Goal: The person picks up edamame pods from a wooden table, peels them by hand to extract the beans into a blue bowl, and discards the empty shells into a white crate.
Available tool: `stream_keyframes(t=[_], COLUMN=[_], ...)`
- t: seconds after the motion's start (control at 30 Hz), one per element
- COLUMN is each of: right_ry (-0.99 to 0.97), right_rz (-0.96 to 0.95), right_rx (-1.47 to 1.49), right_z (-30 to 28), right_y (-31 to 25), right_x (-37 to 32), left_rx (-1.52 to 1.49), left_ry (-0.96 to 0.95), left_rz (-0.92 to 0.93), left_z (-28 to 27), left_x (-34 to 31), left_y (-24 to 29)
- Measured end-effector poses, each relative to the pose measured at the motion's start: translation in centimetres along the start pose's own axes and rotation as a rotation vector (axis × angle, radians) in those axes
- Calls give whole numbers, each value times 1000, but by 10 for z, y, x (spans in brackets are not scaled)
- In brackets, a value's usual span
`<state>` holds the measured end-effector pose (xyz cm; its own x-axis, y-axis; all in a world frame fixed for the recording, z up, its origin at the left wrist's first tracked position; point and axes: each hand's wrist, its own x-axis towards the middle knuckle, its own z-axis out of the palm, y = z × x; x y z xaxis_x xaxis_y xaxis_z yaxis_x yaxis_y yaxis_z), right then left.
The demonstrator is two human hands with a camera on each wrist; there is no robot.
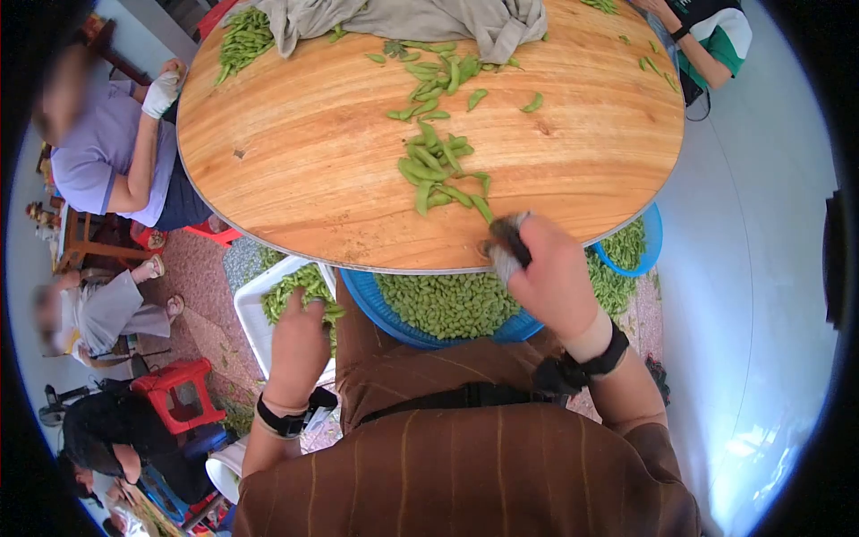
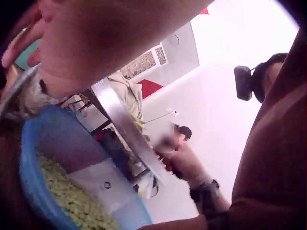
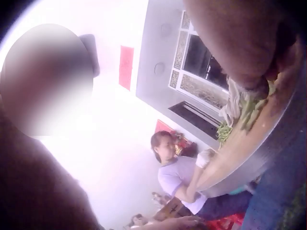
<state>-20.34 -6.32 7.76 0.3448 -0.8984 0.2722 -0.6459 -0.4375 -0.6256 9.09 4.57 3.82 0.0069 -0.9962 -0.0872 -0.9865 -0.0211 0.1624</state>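
My left hand (image 1: pixel 300 349) hangs over a white tray (image 1: pixel 255 300) of green pods, left of my lap; its fingers extend forward and nothing shows held. Grey wrapping covers its thumb (image 2: pixel 36 93) in the left wrist view. At the near edge of the wooden table (image 1: pixel 313 197), my right hand (image 1: pixel 555 273) has bent fingers with dark and grey wraps at the tips. Those tips are right at the end of a green bean pod (image 1: pixel 481 208); I cannot tell whether they pinch it. More pods (image 1: pixel 434 166) lie just beyond. A blue basin (image 1: pixel 358 300) of shelled beans (image 1: pixel 447 304) sits below the table edge.
A grey cloth (image 1: pixel 403 22) and a pod pile (image 1: pixel 243 45) lie at the table's far side. Another blue basin (image 1: pixel 658 237) holds pods at right. People sit at the left, one in a lilac shirt (image 1: pixel 107 161), near a red stool (image 1: pixel 179 394). A white wall (image 1: pixel 761 268) stands right.
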Motion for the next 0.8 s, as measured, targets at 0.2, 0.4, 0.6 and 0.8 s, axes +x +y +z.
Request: stream_keyframes(t=[0.2,0.4,0.6,0.8], right_ry=[49,32,-183,-266], right_rz=[93,154,226,129], right_rx=[-53,242,282,333], right_z=[14,5,-8,-5], right_y=[3,-17,-18,-9], right_x=[21,-2,-19,-20], left_rx=[-365,-1215,-1523,-1374], left_ry=[-47,-329,-439,-211], left_rz=[111,124,-51,89], left_z=[-29,-27,-19,-11], left_x=[9,61,72,66], left_y=[21,99,118,112])
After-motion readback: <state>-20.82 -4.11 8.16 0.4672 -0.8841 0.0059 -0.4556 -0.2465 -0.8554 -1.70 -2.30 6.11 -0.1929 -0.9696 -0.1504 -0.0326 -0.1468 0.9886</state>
